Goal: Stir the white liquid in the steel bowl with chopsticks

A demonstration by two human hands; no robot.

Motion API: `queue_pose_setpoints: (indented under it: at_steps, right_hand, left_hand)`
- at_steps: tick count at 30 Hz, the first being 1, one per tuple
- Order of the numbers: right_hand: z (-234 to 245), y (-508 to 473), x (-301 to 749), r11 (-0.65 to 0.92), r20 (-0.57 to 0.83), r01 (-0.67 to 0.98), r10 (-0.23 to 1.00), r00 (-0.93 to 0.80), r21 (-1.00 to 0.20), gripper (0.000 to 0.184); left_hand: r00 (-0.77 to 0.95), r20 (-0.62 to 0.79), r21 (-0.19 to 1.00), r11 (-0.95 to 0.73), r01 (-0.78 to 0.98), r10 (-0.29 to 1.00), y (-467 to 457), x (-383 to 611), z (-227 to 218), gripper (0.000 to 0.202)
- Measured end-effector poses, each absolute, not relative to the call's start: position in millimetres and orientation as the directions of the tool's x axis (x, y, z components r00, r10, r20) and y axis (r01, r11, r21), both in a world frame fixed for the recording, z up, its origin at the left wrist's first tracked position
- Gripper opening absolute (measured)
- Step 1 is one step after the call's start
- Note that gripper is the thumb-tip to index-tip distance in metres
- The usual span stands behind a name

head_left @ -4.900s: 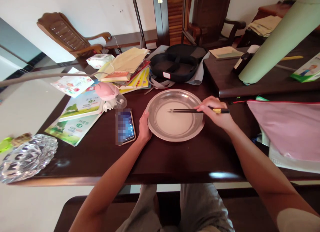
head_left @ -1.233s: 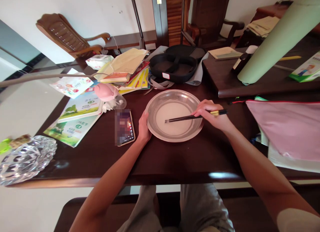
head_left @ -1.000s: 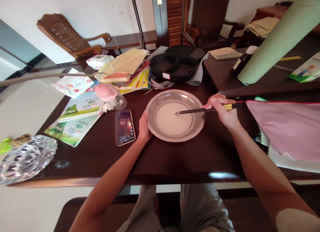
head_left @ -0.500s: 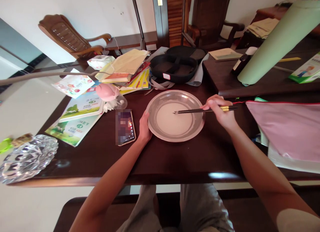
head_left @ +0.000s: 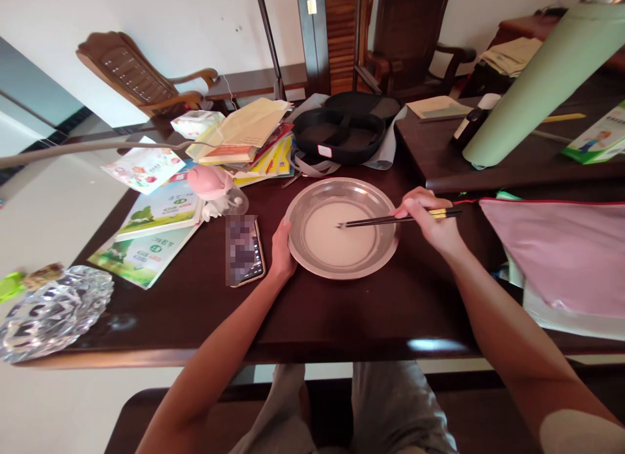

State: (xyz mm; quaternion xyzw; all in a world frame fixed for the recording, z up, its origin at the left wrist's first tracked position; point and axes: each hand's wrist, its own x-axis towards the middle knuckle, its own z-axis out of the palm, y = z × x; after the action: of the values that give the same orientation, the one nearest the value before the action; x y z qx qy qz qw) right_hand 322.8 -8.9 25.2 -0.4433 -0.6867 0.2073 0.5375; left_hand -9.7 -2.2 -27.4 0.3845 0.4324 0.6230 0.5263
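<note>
A round metal basin (head_left: pixel 297 251) stands on the dark table, holding a cloudy whitish liquid (head_left: pixel 336 249). At its left rim is my left hand (head_left: pixel 282 252), gripping the side with the thumb up by the edge; the other fingers are mostly hidden. From the right, my right hand (head_left: pixel 430 219) is closed around a pair of black chopsticks (head_left: pixel 375 219) with gold bands. Their tips are together at the liquid's surface near the middle of the basin, where a small dark spot shows.
Left of the basin lie a phone (head_left: pixel 245 249), a pink-capped bottle (head_left: pixel 215 184), booklets (head_left: pixel 151 245) and a glass dish (head_left: pixel 58 311). Behind sit stacked books (head_left: pixel 244 141) and an open black case (head_left: pixel 339 131). To the right are a pink pouch (head_left: pixel 561 252) and a tall green flask (head_left: pixel 537 83).
The chopstick tips have shifted slightly left and towards me in the liquid. My left hand stays at the basin's rim.
</note>
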Motion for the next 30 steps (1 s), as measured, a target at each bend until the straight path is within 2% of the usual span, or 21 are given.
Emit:
queue_pose_setpoints:
  at_steps: [2, 5, 8, 10, 13, 15, 17, 21, 25, 27, 30]
  right_hand:
    - [27, -10, 327, 0.507, 0.537, 0.337, 0.843, -0.005, -0.793, 0.059]
    - [26, -12, 318, 0.516, 0.518, 0.321, 0.851, -0.089, -0.794, 0.06]
    - [21, -12, 305, 0.57, 0.53, 0.386, 0.82, -0.217, -0.725, 0.048]
    - [18, -10, 303, 0.586, 0.541, 0.427, 0.808, -0.235, -0.689, 0.04]
    - [19, -7, 315, 0.545, 0.566, 0.447, 0.819, -0.1, -0.709, 0.044]
    - [22, -7, 325, 0.512, 0.566, 0.414, 0.824, 0.009, -0.753, 0.052]
    - [25, -9, 329, 0.504, 0.552, 0.357, 0.833, 0.039, -0.786, 0.057]
    - [25, -13, 313, 0.532, 0.528, 0.335, 0.842, -0.113, -0.777, 0.059]
    - [22, -12, 301, 0.56, 0.513, 0.423, 0.827, -0.231, -0.712, 0.041]
    - [22, -10, 308, 0.539, 0.528, 0.439, 0.834, -0.159, -0.719, 0.039]
    - [25, -10, 323, 0.502, 0.546, 0.389, 0.838, 0.005, -0.773, 0.052]
  left_hand:
    - [-0.147, 0.025, 0.942, -0.073, -0.328, 0.989, -2, -10, -28, 0.052]
    - [-0.148, 0.02, 0.944, -0.068, -0.324, 0.989, -2, -10, -29, 0.051]
    - [-0.161, 0.021, 0.948, -0.071, -0.31, 0.987, -2, -11, -30, 0.052]
    - [-0.161, 0.025, 0.951, -0.073, -0.302, 0.987, -1, -11, -30, 0.053]
    - [-0.151, 0.027, 0.95, -0.072, -0.302, 0.988, -2, -11, -30, 0.053]
    - [-0.152, 0.027, 0.949, -0.073, -0.306, 0.988, -2, -11, -30, 0.053]
    - [-0.15, 0.025, 0.948, -0.07, -0.309, 0.988, -2, -11, -30, 0.053]
    - [-0.148, 0.018, 0.949, -0.063, -0.308, 0.989, -2, -12, -29, 0.054]
    - [-0.156, 0.016, 0.953, -0.062, -0.295, 0.988, -2, -12, -29, 0.054]
    - [-0.159, 0.017, 0.954, -0.064, -0.292, 0.987, -3, -11, -28, 0.055]
    - [-0.164, 0.018, 0.954, -0.066, -0.291, 0.986, -3, -11, -27, 0.053]
